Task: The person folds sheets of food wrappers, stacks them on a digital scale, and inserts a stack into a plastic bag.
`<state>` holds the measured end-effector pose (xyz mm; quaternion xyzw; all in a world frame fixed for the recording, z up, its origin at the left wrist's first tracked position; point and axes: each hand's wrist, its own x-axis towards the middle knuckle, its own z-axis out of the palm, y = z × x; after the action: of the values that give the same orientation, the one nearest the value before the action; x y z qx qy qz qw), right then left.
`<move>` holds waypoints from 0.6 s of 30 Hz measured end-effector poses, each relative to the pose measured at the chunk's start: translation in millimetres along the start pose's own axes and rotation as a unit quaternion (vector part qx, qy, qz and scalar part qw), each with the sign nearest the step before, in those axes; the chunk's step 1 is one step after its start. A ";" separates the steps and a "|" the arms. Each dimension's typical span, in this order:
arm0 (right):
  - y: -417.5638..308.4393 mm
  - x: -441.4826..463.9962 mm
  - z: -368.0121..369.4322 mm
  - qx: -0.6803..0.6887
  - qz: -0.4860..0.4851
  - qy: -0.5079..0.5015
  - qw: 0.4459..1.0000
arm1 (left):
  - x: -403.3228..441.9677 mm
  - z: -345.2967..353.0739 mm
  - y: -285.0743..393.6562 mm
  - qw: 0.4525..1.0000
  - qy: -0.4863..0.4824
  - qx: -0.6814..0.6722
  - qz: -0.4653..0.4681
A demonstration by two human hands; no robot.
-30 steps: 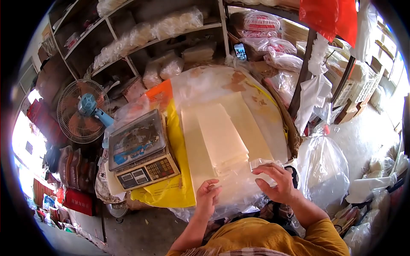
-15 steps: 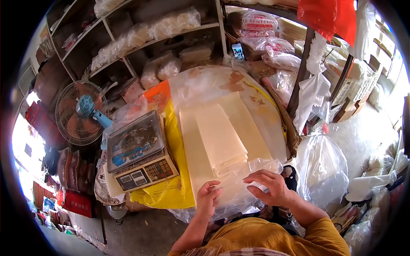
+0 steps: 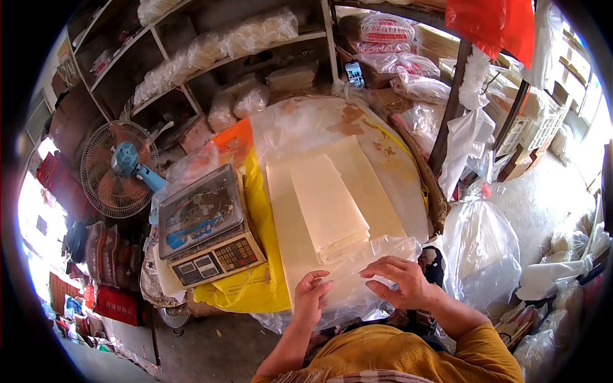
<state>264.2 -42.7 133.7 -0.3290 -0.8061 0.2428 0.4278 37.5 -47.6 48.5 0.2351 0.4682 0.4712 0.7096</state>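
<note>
My left hand (image 3: 310, 299) is at the near left corner of the pale sheets, fingers curled and thumb close to the forefinger. Whether clear film is pinched there I cannot make out. My right hand (image 3: 401, 282) hovers over a crumpled clear plastic bag (image 3: 383, 250), palm down, with a gap between thumb and bent fingers. Beyond both hands lies a stack of narrow cream sheets (image 3: 329, 207), resting on wider cream sheets (image 3: 377, 198). The clear plastic overlaps the near end of the stack.
A worn digital scale (image 3: 211, 223) stands left of the sheets on a yellow plastic bag (image 3: 271, 281). Farther left is a fan (image 3: 120, 169). A large clear bag (image 3: 482, 249) stands at right. Shelves with wrapped packs (image 3: 217, 51) line the back; a phone (image 3: 354, 75) leans there.
My right hand has shifted slightly left, and its fingers have bent a little more. The left hand and the sheets look unchanged.
</note>
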 end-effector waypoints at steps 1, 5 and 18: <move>0.6 0.3 0.3 0.001 -0.001 -0.001 1.000 | 0.5 -0.3 -0.3 1.000 -0.001 -0.001 -0.001; 1.6 0.8 1.6 0.001 -0.003 -0.003 1.000 | 2.0 -1.6 -1.2 1.000 -0.002 -0.003 -0.004; -0.6 3.2 5.6 0.040 0.001 -0.029 0.999 | 1.0 -1.5 -0.4 1.000 0.001 0.000 0.000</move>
<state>257.9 -41.3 132.9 -0.3051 -0.8077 0.2841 0.4169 36.5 -47.1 47.1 0.2344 0.4686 0.4712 0.7095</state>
